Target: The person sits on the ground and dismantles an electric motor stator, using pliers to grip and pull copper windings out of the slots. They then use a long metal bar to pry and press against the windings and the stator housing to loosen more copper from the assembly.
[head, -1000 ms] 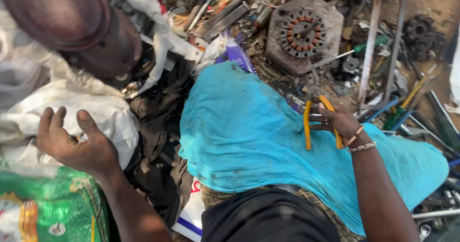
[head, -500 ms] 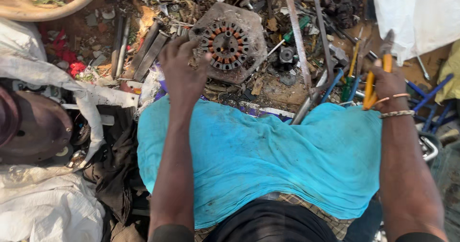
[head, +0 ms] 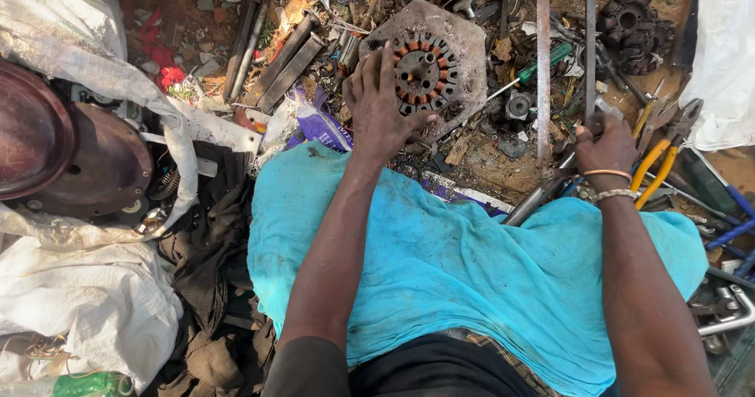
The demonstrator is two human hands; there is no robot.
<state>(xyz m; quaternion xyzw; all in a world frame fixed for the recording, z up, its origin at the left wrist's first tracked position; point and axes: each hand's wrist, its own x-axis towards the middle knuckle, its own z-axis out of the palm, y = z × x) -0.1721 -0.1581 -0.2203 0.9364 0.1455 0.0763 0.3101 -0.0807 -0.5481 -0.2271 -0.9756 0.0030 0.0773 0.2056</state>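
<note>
left hand (head: 383, 106) fingers spread flat on motor stator (head: 425, 71), which lies ahead on the ground | right hand (head: 604, 147) well right, closed round metal rod (head: 543, 75); rod's long axis runs away from the body

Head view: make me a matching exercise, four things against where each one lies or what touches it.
Things:
1. motor stator
2. yellow-handled pliers
3. green-handled screwdriver
4. turquoise cloth

Places:
A. spread over the person's lap
B. under the fingers of the left hand
C. on the ground just right of the right hand
D. among the scrap between the stator and the long metal bar

Pairs: 1-B, 2-C, 3-D, 4-A
</note>
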